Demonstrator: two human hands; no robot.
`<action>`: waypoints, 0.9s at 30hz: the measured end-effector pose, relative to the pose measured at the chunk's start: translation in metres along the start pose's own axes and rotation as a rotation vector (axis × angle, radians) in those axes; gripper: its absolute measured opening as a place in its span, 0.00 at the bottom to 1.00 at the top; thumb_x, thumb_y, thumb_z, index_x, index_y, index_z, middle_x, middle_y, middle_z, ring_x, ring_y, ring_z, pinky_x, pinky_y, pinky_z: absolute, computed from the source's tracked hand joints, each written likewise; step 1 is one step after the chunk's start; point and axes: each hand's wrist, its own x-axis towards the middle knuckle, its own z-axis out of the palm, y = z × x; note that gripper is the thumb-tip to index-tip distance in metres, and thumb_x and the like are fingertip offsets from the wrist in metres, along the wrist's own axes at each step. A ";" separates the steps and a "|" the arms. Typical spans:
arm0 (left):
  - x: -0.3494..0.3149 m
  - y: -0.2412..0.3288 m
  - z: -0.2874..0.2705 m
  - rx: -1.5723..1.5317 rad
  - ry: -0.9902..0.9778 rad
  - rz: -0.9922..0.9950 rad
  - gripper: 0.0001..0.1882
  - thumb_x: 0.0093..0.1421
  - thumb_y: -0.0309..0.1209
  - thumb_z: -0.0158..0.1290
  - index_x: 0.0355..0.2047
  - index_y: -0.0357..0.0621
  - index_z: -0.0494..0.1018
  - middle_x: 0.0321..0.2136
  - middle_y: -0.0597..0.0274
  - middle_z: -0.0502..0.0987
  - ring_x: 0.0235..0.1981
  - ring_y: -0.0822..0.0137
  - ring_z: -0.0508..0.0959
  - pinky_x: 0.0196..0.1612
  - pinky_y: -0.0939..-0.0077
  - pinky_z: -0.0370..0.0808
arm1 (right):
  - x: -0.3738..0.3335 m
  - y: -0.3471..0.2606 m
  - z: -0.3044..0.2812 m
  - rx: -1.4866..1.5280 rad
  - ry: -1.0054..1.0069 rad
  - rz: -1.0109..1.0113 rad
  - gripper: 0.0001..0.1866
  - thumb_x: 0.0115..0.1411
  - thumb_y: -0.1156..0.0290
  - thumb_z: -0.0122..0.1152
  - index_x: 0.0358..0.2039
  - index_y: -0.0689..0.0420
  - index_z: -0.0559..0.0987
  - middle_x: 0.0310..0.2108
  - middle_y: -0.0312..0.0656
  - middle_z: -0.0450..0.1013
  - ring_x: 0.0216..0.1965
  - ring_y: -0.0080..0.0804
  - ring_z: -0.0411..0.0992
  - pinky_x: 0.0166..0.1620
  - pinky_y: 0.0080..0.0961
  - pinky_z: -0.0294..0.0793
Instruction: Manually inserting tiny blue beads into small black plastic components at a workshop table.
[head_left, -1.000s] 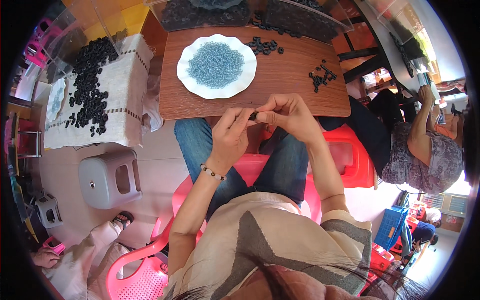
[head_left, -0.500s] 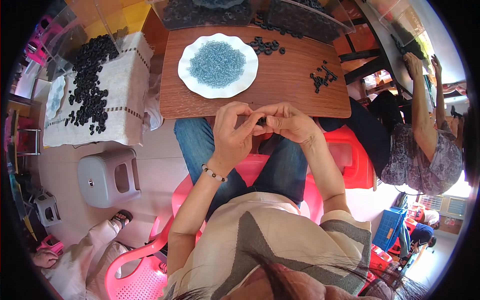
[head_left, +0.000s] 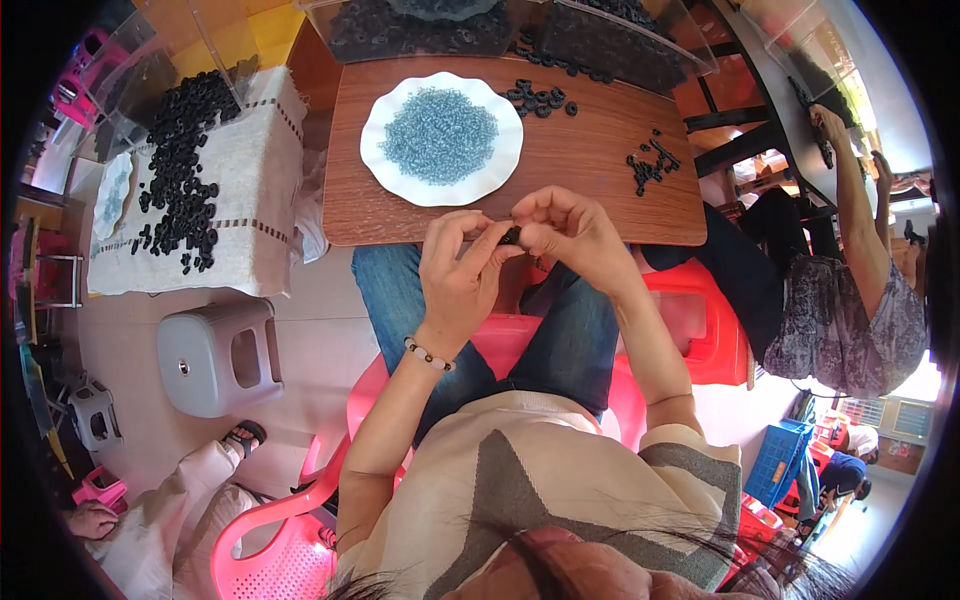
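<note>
A small black ring-like part [head_left: 511,236] is pinched in the fingertips of my left hand [head_left: 460,268], just off the near edge of the wooden table. My right hand [head_left: 578,240] meets it from the other side, thumb and forefinger closed together against the part. Whether those fingers also hold something fine is too small to see. Beyond my hands stands a white scalloped plate [head_left: 375,170] heaped with clear blue-grey beads [head_left: 440,137]. Black rings [head_left: 540,98] lie behind the plate's right side, and small black pieces [head_left: 653,165] are scattered near the table's right edge.
Clear bins [head_left: 420,38] of black parts line the back of the wooden table [head_left: 590,190]. At left, a cloth-covered table [head_left: 250,180] bears many black rings. A grey stool [head_left: 200,360] stands on the floor. Another person [head_left: 840,300] works at the right, beside a red stool [head_left: 715,325].
My right hand has lifted slightly away and up from my left, its fingers rising above the black part. The part stays in my left fingertips. The view has shifted a little.
</note>
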 end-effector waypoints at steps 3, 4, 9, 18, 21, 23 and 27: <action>-0.001 -0.004 -0.004 0.060 -0.030 0.024 0.16 0.54 0.26 0.66 0.44 0.42 0.83 0.36 0.59 0.79 0.38 0.59 0.77 0.40 0.68 0.74 | 0.003 -0.004 0.005 -0.201 -0.015 -0.050 0.11 0.63 0.70 0.70 0.43 0.60 0.80 0.36 0.32 0.78 0.36 0.16 0.76 0.37 0.14 0.75; 0.000 -0.003 -0.003 0.057 -0.030 0.029 0.16 0.54 0.26 0.66 0.44 0.42 0.83 0.36 0.59 0.79 0.38 0.59 0.77 0.40 0.68 0.74 | 0.004 -0.006 0.005 -0.316 -0.002 -0.050 0.10 0.62 0.72 0.71 0.42 0.60 0.80 0.34 0.31 0.77 0.35 0.14 0.74 0.37 0.13 0.74; 0.002 -0.002 -0.001 -0.053 0.018 -0.077 0.13 0.58 0.24 0.63 0.44 0.40 0.82 0.29 0.59 0.79 0.31 0.58 0.77 0.35 0.65 0.73 | 0.045 -0.040 -0.029 -0.517 0.163 -0.319 0.09 0.60 0.71 0.71 0.39 0.60 0.82 0.31 0.32 0.78 0.33 0.16 0.74 0.38 0.18 0.74; 0.000 -0.002 0.002 -0.113 -0.068 -0.157 0.08 0.59 0.20 0.59 0.39 0.37 0.82 0.28 0.54 0.80 0.29 0.54 0.79 0.33 0.65 0.75 | 0.178 -0.122 -0.214 -0.850 0.563 -0.967 0.14 0.65 0.62 0.65 0.37 0.62 0.85 0.26 0.40 0.80 0.28 0.25 0.76 0.35 0.28 0.75; -0.001 -0.004 -0.002 -0.116 -0.069 -0.186 0.08 0.58 0.20 0.59 0.38 0.37 0.81 0.28 0.54 0.79 0.28 0.54 0.79 0.33 0.65 0.75 | 0.175 -0.098 -0.188 -1.083 0.770 -0.609 0.12 0.61 0.62 0.68 0.35 0.58 0.86 0.25 0.39 0.81 0.29 0.27 0.80 0.37 0.28 0.77; 0.000 -0.002 -0.001 -0.126 -0.083 -0.186 0.07 0.57 0.20 0.59 0.38 0.37 0.81 0.27 0.54 0.79 0.28 0.54 0.79 0.33 0.65 0.75 | 0.157 -0.073 -0.174 -0.950 0.632 -0.524 0.11 0.62 0.62 0.66 0.36 0.55 0.87 0.25 0.40 0.82 0.31 0.29 0.81 0.37 0.28 0.78; -0.001 -0.002 0.001 -0.143 -0.099 -0.197 0.07 0.57 0.19 0.59 0.36 0.37 0.81 0.27 0.54 0.79 0.28 0.54 0.79 0.32 0.65 0.74 | 0.138 -0.013 -0.142 -1.058 0.577 -0.233 0.15 0.62 0.59 0.68 0.42 0.56 0.86 0.31 0.47 0.82 0.35 0.40 0.81 0.41 0.36 0.78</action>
